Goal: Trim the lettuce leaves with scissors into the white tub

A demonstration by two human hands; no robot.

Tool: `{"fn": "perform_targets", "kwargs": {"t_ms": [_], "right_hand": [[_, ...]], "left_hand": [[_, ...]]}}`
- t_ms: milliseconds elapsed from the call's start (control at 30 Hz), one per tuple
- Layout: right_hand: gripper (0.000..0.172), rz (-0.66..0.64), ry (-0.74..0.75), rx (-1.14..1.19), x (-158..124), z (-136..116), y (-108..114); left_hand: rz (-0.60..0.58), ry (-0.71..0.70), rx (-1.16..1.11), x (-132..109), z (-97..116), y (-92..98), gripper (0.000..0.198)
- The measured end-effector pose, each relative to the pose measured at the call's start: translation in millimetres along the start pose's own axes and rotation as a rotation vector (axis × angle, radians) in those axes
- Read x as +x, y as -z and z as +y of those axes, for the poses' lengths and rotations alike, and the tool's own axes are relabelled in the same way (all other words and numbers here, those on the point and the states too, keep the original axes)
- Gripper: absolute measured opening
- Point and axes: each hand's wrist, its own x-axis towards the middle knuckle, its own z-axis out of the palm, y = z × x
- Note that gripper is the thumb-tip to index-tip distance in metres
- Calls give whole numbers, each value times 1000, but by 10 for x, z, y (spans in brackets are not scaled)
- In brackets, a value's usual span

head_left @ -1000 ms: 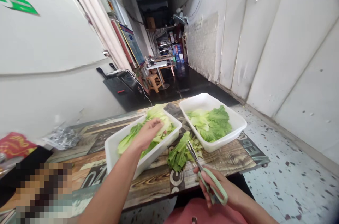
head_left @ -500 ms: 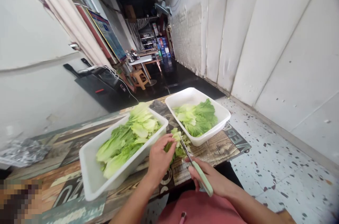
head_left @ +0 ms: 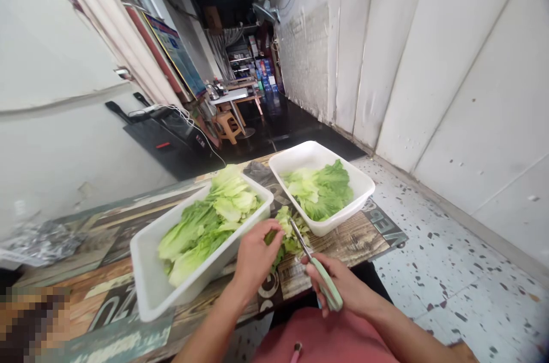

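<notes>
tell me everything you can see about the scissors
The scissors have pale green handles that look like plastic and slim, silvery metal blades, which appear closed or nearly so. The right hand grips the handles just over the near edge of the table. The blades slant up and away from the person, their tips over the loose lettuce leaves lying in front of the white tray. The left hand is at those leaves, beside the blades.
</notes>
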Motion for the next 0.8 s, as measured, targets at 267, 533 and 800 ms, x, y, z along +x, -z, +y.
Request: {"fn": "perform_targets", "kwargs": {"t_ms": [267, 533, 800], "right_hand": [[58, -47, -42, 15, -24, 72, -73], [58, -26, -80, 96, -21, 99, -32], [63, -44, -115, 105, 38, 156, -89]], "left_hand": [[150, -189, 22, 910, 424, -16, 31], [-211, -61, 473, 1217, -107, 950, 27], [-353, -25, 698, 995, -982, 886, 46]]}}
